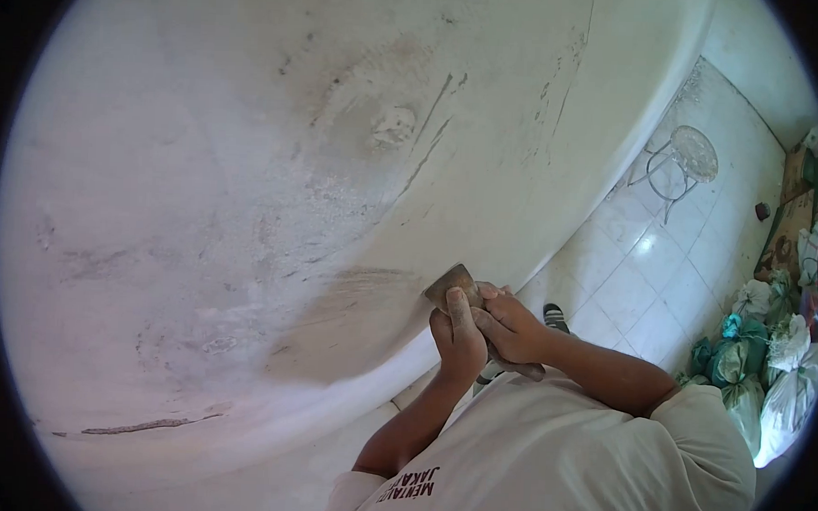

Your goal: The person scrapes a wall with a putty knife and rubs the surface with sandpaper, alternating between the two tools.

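Both my hands are closed together on a scraper with a flat, worn, dull metal blade and a handle end that pokes out below them. My left hand grips it near the blade, its thumb laid up along the metal. Wrapped over the grip from the other side is my right hand. The blade is at the near edge of a broad pale worktop; whether it touches cannot be made out. Brownish smears, dark scratches and rough powdery patches mark that surface.
A round-topped stool with metal legs stands on the white tiled floor at the right. Several tied plastic bags are heaped at the far right, with cardboard behind. A long dark crack runs near the worktop's lower left edge.
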Action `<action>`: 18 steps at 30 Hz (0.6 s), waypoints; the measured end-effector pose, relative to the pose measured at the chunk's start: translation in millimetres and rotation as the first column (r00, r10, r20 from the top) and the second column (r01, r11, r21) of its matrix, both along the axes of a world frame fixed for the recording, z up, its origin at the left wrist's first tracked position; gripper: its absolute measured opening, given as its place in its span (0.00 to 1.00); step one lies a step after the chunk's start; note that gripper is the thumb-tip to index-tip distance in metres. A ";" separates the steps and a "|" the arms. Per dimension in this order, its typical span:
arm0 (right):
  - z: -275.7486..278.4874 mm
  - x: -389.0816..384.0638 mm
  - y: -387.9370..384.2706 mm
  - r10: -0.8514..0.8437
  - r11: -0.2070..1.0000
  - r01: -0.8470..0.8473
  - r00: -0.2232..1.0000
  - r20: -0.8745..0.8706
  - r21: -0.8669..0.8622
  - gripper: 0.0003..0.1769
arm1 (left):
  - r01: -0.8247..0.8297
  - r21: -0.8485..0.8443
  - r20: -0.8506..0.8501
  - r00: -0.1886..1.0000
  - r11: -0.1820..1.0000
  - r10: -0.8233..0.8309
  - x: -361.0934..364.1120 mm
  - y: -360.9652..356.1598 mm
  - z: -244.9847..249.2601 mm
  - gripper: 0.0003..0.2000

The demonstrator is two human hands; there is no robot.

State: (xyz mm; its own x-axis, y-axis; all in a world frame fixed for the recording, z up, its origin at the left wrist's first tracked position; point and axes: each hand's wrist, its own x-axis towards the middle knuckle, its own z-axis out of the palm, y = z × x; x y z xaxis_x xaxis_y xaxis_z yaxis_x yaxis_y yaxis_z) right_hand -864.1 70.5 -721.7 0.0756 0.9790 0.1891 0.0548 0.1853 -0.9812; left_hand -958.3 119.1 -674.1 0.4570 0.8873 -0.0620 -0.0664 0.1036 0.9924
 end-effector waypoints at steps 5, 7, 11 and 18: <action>0.5 -4.5 0.0 -0.067 0.998 0.067 0.997 0.036 -0.001 0.16 | -0.007 -0.015 -0.037 0.999 1.000 0.006 -2.4 1.7 -12.7 0.27; 12.7 -1.2 0.2 -0.017 1.000 0.017 0.999 -0.028 -0.003 0.16 | -0.004 -0.044 -0.030 1.000 0.999 0.002 -3.8 2.4 -8.2 0.27; -5.8 -2.0 1.0 -0.017 1.000 0.017 0.998 0.058 -0.006 0.14 | 0.007 -0.048 0.024 1.000 0.999 -0.006 -6.9 4.1 -22.1 0.25; 14.1 3.6 13.7 -0.007 0.994 -0.003 0.996 0.089 0.108 0.15 | -0.013 0.069 0.208 0.978 0.998 -0.002 -1.0 9.7 -10.1 0.27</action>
State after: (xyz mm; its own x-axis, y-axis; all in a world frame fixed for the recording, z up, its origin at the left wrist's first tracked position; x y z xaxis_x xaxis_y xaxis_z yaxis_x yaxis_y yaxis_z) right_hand -860.5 84.2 -707.5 0.0560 0.9525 0.2993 0.1415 0.2892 -0.9468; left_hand -959.3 128.9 -684.1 0.4487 0.8885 0.0957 -0.2723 0.0339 0.9616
